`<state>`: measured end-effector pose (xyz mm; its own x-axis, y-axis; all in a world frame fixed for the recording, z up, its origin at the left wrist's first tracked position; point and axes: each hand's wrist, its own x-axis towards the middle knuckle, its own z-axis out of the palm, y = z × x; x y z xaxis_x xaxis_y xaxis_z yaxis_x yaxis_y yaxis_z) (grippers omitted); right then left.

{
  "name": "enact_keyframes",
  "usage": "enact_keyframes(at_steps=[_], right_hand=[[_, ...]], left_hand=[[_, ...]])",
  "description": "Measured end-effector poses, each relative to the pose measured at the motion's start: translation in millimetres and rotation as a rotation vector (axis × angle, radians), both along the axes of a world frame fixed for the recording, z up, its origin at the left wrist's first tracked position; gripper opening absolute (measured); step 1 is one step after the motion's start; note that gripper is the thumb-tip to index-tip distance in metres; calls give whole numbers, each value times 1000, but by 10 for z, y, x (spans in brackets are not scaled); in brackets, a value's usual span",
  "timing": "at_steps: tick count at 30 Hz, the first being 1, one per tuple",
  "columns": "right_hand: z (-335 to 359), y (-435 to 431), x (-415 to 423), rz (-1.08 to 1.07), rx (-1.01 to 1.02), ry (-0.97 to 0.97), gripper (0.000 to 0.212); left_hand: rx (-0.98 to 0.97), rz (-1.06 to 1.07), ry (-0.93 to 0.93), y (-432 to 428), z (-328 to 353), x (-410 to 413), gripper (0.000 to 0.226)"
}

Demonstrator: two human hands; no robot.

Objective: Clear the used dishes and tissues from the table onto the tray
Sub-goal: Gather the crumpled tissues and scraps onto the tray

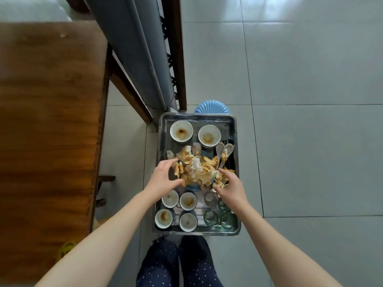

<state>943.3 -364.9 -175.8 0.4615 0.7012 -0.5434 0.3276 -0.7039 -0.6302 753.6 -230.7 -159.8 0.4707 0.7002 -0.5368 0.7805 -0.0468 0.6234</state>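
She stands over the metal tray [196, 116], both bare forearms reaching down and forward to its middle. The left hand [163, 177] is at the tray's left side, spread wide. Its forefinger stretches to the edge of the heap of orange-stained tissues [194, 168] and its thumb is splayed below, toward the near side of the heap. The right hand [230, 187] mirrors it from the tray's right side, fingers loosely extended, forefinger pointing into the heap and thumb apart. Both hands bracket the pile and neither is closed round anything I can make out.

The tissues lie heaped in the tray's centre on a blue plate [193, 187]. At the tray's far end sit two soiled white bowls [181, 131] side by side. Two white spoons [220, 150] lean by the right wall. At the near end four small bowls [188, 201] fill the left half and green-tinted glasses [210, 218] the right.

Left of the tray, well apart, runs the brown wooden table [51, 121]. A blue ribbed stool [210, 107] shows just past the tray's far rim, pale floor tiles [310, 121] spread to its right, and dotted dark trousers [176, 266] stand just below its near rim.
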Motion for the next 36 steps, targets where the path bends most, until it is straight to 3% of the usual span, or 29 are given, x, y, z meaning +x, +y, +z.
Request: enact_keyframes(at_steps=[7, 18, 36], right_hand=[[721, 80, -144, -11, 96, -60, 55], [1652, 428, -988, 111, 218, -158, 45], [2230, 870, -3728, 295, 415, -207, 40]], left_hand=[[62, 78, -8, -15, 698, -334, 54], [229, 259, -61, 39, 1627, -1450, 51], [349, 429, -45, -39, 2088, -4490, 39]])
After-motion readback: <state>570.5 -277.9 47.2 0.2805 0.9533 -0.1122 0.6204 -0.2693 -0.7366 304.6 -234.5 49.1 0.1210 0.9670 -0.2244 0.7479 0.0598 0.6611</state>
